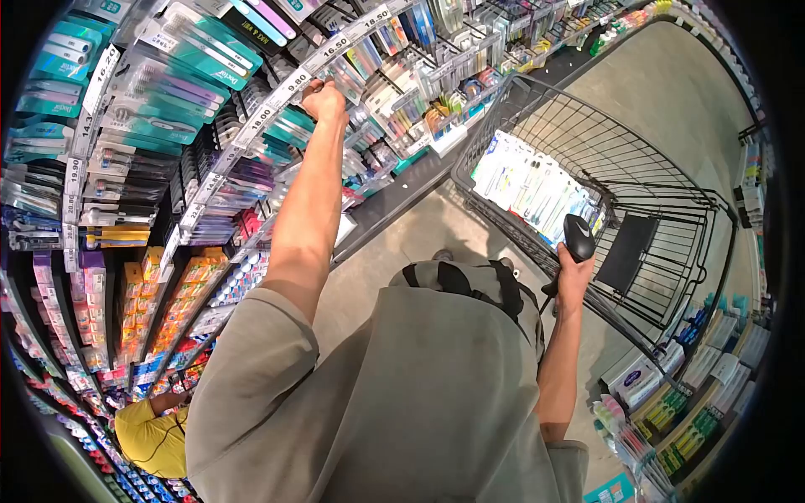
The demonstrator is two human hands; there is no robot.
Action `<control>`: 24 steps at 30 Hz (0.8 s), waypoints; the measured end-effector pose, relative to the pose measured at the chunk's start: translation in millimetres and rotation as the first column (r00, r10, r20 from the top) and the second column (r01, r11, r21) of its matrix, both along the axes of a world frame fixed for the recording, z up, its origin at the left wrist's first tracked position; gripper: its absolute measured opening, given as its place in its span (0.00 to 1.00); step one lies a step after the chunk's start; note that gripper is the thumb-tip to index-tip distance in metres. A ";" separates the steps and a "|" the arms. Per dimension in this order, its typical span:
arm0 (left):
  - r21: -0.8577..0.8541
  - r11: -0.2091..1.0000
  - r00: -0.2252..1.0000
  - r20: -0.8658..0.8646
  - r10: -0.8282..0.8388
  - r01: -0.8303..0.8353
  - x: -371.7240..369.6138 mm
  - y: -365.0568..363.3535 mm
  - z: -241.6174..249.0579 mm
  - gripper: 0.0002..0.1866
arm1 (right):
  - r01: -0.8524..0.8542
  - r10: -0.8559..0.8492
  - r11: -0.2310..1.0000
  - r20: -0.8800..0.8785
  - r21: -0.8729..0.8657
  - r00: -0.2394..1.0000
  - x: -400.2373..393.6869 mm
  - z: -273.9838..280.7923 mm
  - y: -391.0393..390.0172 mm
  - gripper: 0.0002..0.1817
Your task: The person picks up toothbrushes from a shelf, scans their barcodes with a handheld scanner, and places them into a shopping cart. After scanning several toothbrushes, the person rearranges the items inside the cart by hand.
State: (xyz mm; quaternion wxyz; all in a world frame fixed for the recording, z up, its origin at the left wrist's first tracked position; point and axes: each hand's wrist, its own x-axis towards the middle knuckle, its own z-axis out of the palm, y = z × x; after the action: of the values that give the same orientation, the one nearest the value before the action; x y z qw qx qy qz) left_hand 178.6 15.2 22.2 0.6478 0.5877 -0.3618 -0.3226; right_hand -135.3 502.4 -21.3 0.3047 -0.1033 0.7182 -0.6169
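Toothbrush pack (340, 80), hanging on its peg in the upper rows of the display, just under the price strip (295, 81) reading 9.80, pinched at its top edge. Left hand (324, 102) raised high on a straight arm, fingers curled closed against that pack; how much of the card sits inside the fist, impossible to tell. All around the fist, more carded toothbrushes (172, 63) in teal and purple, row upon row, price tags running along each rail. Lower down the same wall, orange and red boxes (180, 306) packed tight on the shelves.

Right hand (573, 272) down at waist level, wrapped around the grip of a black handheld scanner (578, 235), head of the scanner pointing up and resting close against the rim of a wire shopping cart (671, 189). Inside the cart, flat white packs (537, 186) lying in a layer on the bottom. Grey shirt and a dark strap between the two arms. At the lower left edge, another person in a yellow top (151, 436), crouched beside the shelves.
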 end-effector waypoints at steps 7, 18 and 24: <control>-0.071 0.997 1.000 -0.005 0.026 -0.026 -7.9 7.8 9.0 0.11 | -0.014 0.012 0.998 -0.024 -0.060 1.000 -3.3 -16.9 1.7 0.23; -0.120 0.983 0.990 -0.002 -0.140 0.139 -2.8 44.5 27.3 0.05 | 0.018 -0.024 0.998 -0.108 -0.056 0.994 3.2 -11.3 -1.0 0.22; 0.049 0.944 0.944 -0.061 -0.324 0.327 7.3 66.4 28.0 0.08 | 0.006 -0.004 1.000 -0.077 0.029 0.997 -0.9 -10.0 3.6 0.22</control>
State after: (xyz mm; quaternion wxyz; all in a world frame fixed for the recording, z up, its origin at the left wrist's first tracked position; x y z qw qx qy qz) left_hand 185.9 81.5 50.2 0.5773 0.5299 -0.4273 -0.4509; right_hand -136.2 506.0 -31.2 0.2767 -0.1206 0.7388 -0.6026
